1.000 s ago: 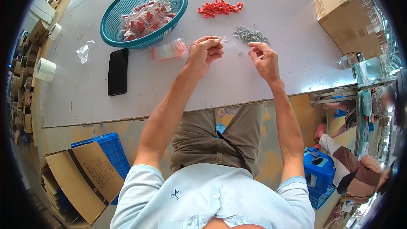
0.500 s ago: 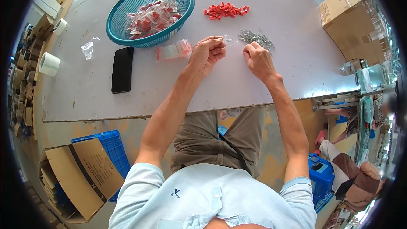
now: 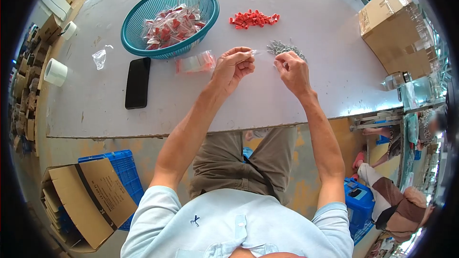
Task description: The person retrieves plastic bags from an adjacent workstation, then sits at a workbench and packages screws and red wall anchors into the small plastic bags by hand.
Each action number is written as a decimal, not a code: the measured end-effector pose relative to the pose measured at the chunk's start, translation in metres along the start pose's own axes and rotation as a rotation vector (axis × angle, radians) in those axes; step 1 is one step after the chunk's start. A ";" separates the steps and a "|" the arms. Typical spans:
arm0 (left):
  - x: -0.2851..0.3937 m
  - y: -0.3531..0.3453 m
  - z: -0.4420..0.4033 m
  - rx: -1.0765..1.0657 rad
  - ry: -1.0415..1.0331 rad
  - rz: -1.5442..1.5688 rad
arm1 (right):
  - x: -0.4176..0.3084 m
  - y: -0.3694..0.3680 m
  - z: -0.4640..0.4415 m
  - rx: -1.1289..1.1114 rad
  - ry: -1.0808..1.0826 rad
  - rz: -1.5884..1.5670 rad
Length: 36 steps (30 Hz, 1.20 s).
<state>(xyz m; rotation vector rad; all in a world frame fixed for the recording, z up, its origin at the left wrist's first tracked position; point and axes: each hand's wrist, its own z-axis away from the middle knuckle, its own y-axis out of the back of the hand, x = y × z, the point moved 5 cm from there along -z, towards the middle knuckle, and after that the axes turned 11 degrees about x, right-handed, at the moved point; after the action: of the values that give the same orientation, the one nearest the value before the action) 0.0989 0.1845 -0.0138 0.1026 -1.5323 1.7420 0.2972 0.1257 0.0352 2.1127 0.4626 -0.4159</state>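
My left hand (image 3: 233, 68) pinches a small clear plastic bag (image 3: 259, 52) between thumb and forefinger, the other fingers curled in. Just right of it, my right hand (image 3: 294, 74) is at the near edge of a pile of grey metal screws (image 3: 289, 48). Its thumb and fingertips are drawn together, and whatever lies between them is too small to name. Beyond both hands lies a heap of small red plastic pieces (image 3: 253, 19). A stack of clear bags with red edges (image 3: 196, 62) rests by my left wrist.
A teal basket (image 3: 179, 51) holds many filled bags (image 3: 174, 26). On the left are a black phone (image 3: 137, 83), a crumpled plastic piece (image 3: 99, 59) and a tape roll (image 3: 56, 72). A cardboard box (image 3: 394, 31) stands at the right. Another person sits at lower right.
My right hand has pulled slightly back from the screws, its fingertips less buried in the pile. The left hand still holds the bag at nearly the same spot. The view has shifted slightly.
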 end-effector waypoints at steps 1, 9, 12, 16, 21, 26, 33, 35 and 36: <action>0.002 -0.001 0.002 0.023 -0.025 -0.063 | 0.001 0.005 -0.005 0.039 -0.070 -0.056; 0.004 -0.001 -0.005 0.104 -0.134 -0.340 | 0.072 -0.004 -0.105 0.039 -0.220 -0.018; 0.006 0.002 -0.009 0.143 -0.242 -0.384 | 0.094 -0.024 -0.143 -0.047 -0.162 0.103; 0.009 0.001 -0.014 0.159 -0.227 -0.396 | 0.105 -0.054 -0.178 -0.154 0.082 0.289; 0.009 0.002 -0.016 0.167 -0.212 -0.425 | 0.112 -0.081 -0.195 -0.257 0.206 0.279; 0.010 0.000 -0.014 0.176 -0.198 -0.447 | 0.124 -0.080 -0.192 -0.345 0.004 0.298; 0.011 -0.003 -0.011 0.216 -0.241 -0.454 | 0.123 -0.065 -0.172 -0.208 -0.095 0.200; 0.014 -0.003 -0.010 0.244 -0.297 -0.501 | 0.105 -0.052 -0.160 -0.174 -0.362 -0.048; 0.015 -0.002 -0.009 0.258 -0.305 -0.495 | 0.094 -0.051 -0.150 -0.186 -0.351 -0.053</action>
<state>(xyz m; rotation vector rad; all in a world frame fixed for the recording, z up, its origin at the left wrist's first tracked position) 0.0939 0.1996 -0.0060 0.8388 -1.3293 1.5511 0.3729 0.2938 0.0361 1.8038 0.3374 -0.7303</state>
